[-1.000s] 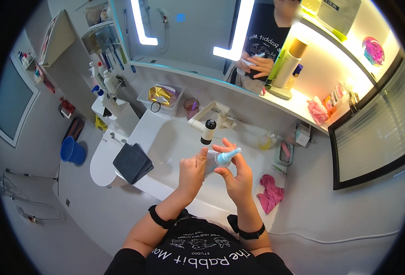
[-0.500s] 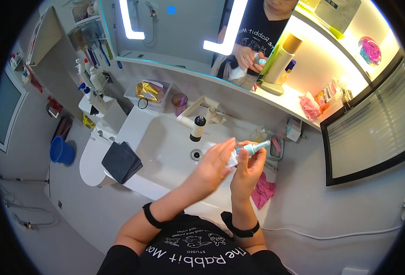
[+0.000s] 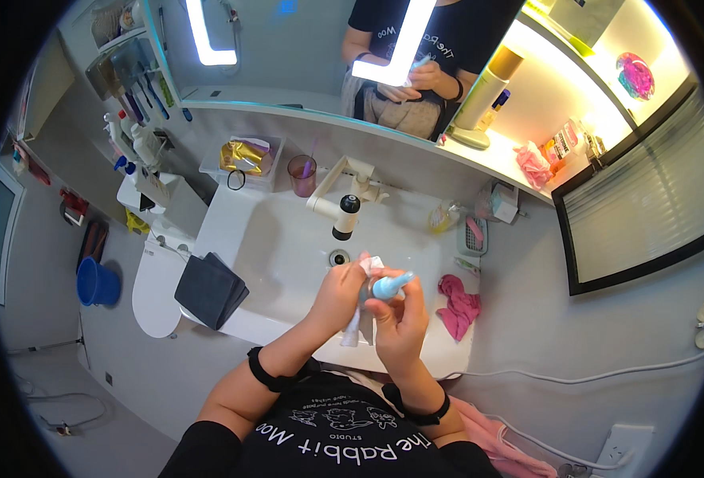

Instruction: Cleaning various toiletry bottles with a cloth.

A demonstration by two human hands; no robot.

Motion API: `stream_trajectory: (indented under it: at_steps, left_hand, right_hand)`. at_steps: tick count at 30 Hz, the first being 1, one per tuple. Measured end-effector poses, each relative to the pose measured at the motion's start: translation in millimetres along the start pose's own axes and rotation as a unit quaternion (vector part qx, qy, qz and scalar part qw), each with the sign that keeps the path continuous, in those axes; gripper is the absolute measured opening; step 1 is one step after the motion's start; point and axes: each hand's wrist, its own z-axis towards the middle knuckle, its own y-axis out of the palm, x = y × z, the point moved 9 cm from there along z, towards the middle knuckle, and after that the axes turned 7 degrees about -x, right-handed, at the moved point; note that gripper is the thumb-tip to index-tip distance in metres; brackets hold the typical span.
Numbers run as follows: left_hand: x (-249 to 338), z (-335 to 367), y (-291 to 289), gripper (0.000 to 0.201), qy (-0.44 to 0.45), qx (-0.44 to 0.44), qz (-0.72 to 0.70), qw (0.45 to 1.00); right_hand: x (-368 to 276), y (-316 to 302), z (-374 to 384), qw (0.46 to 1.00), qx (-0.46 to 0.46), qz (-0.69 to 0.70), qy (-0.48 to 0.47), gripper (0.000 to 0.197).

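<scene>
Right hand (image 3: 403,320) curls thumb and fingers around blue-topped bottle (image 3: 392,285), centre frame, over sink (image 3: 276,243); left hand (image 3: 338,296) is closed on white tissue (image 3: 352,331) beside it, contact partly hidden. Probably best with bottle braced, tissue flat, pressure light and even.

Left of the hands (image 3: 338,296), the basin (image 3: 276,251) offers open room; beyond them the faucet (image 3: 346,217) obstructs, and to their right lies a pink cloth (image 3: 458,308).
</scene>
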Motion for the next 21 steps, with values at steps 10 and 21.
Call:
stream_trajectory:
  at_steps: [10, 21]
  left_hand:
    - [-13.4, -33.3, 17.6, 0.049, -0.072, -0.095, -0.234, 0.965]
    - [0.1, -48.8, -16.6, 0.048, -0.021, -0.122, -0.080, 0.989]
  right_hand:
    - [-10.5, -2.8, -13.3, 0.989, 0.144, 0.039, 0.003, 0.051]
    - [-18.1, 29.7, -30.6, 0.991, 0.130, 0.017, -0.010, 0.056]
